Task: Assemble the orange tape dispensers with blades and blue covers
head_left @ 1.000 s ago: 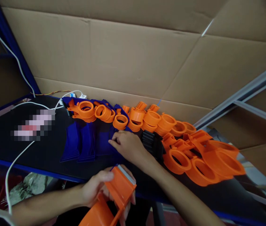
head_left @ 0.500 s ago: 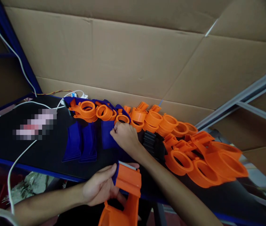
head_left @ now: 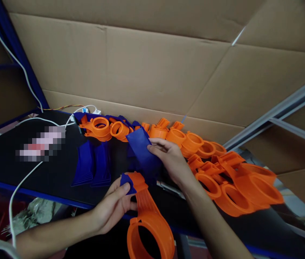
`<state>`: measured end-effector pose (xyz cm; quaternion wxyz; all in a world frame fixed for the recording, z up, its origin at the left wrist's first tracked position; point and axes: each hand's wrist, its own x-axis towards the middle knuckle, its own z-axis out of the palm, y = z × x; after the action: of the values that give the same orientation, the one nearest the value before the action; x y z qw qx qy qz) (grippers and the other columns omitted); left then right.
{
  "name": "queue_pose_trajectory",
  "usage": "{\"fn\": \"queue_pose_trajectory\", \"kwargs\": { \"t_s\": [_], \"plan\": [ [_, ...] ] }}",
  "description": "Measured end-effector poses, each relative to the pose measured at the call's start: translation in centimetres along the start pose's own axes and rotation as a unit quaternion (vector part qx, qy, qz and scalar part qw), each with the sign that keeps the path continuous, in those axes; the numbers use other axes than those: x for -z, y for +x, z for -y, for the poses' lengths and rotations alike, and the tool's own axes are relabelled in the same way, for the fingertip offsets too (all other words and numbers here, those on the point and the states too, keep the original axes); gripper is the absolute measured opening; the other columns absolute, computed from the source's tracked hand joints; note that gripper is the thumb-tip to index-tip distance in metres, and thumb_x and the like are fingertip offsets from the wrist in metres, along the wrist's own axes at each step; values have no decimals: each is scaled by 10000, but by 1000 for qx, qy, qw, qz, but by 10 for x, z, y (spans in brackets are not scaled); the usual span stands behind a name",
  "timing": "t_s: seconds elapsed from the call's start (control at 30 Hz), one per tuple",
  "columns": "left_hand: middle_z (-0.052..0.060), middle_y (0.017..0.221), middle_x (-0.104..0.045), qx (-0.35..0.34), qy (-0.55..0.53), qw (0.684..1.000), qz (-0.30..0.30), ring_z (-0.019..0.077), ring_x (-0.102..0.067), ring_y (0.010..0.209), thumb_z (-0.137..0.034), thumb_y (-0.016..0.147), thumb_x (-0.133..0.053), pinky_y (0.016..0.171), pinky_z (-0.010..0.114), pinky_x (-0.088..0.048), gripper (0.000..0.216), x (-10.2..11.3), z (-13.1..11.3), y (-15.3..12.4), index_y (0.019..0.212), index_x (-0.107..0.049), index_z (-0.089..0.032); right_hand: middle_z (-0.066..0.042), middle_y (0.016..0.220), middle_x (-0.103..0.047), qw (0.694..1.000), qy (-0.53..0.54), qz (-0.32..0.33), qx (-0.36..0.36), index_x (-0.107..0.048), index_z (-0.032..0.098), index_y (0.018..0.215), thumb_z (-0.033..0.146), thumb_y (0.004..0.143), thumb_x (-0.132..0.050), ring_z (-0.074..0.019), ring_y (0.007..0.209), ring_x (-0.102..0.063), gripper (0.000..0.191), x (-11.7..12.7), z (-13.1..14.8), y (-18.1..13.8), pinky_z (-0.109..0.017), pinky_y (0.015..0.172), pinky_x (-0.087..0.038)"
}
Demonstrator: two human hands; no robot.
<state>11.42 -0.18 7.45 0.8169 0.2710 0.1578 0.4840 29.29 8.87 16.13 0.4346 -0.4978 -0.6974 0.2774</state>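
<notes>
The left hand [head_left: 114,207] is closed around the neck of an orange tape-dispenser body [head_left: 149,223], held just off the near edge of the black counter [head_left: 55,172] with its ring end hanging low. The right hand [head_left: 172,160] pinches a blue plastic plate [head_left: 141,147] by its edge, its lower end meeting the top of the dispenser. Stacks of blue plates [head_left: 91,165] lie to the left. More orange dispenser bodies [head_left: 238,187] are heaped along the cardboard wall [head_left: 141,72].
</notes>
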Motion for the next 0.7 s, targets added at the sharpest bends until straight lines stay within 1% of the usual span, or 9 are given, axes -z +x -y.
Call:
{"fn": "queue_pose_trajectory", "kwargs": {
  "t_s": [0.07,0.13,0.17,0.27,0.33,0.4,0.5,0.6,0.7],
  "plan": [
    [144,1207,-694,-17,11,1000,-8,309,-671,1107,-331,934,-622,895,470,-556,286,-2,-1,-1,1180,-589,-189,-45,893,-668,999,-15,-33,27,-711,162,1107,359,900,-630,-153,796,-635,296,13,6,-18,-263,675,-522],
    [129,1205,-691,-35,23,999,-22,296,-675,1095,-308,938,-621,894,469,-561,279,-4,-1,-3,1192,-568,-206,-32,903,-646,990,-81,-66,99,-733,211,1069,257,897,-662,-148,816,-616,192,23,15,-42,-268,704,-511],
    [122,1199,-689,-44,31,998,-32,284,-677,1079,-302,940,-621,882,458,-568,276,-4,-1,-3,1194,-561,-211,-28,895,-634,980,-123,-68,142,-737,225,1065,197,896,-664,-143,813,-607,186,26,19,-55,-268,712,-508],
    [81,1099,-692,-62,53,995,-60,224,-684,982,-296,931,-643,844,402,-586,279,-6,-1,-4,1185,-556,-218,-47,902,-607,938,-228,-33,258,-713,194,1132,69,889,-645,-138,801,-591,281,28,29,-91,-255,669,-501],
    [55,1020,-681,-62,64,993,-73,194,-680,923,-303,922,-659,824,372,-590,290,-6,-1,-3,1179,-556,-218,-68,915,-609,912,-275,-10,304,-687,146,1181,34,889,-633,-150,818,-586,317,26,31,-107,-267,679,-510],
    [43,989,-666,-58,72,992,-81,182,-673,899,-305,912,-674,801,349,-591,298,-6,0,-3,1173,-556,-219,-79,907,-617,896,-308,-6,319,-678,111,1179,27,895,-623,-165,832,-584,302,24,32,-114,-289,706,-520],
    [46,1007,-654,-58,82,992,-80,188,-664,922,-300,895,-697,796,344,-590,325,-6,0,-4,1175,-550,-224,-85,897,-622,887,-334,-8,319,-677,100,1157,40,913,-605,-180,835,-586,262,21,33,-114,-309,708,-524],
    [47,1013,-645,-57,82,992,-78,201,-656,956,-301,895,-697,814,367,-588,341,-5,0,-4,1190,-540,-233,-88,896,-618,890,-336,-6,308,-675,102,1150,56,924,-594,-182,815,-584,245,21,34,-110,-314,678,-519],
    [42,1010,-636,-57,75,992,-79,196,-646,955,-309,909,-679,798,359,-582,314,-4,2,-3,1181,-539,-238,-85,892,-604,897,-333,9,289,-674,109,1153,73,935,-584,-181,799,-585,239,22,33,-109,-308,643,-510]
  ]
}}
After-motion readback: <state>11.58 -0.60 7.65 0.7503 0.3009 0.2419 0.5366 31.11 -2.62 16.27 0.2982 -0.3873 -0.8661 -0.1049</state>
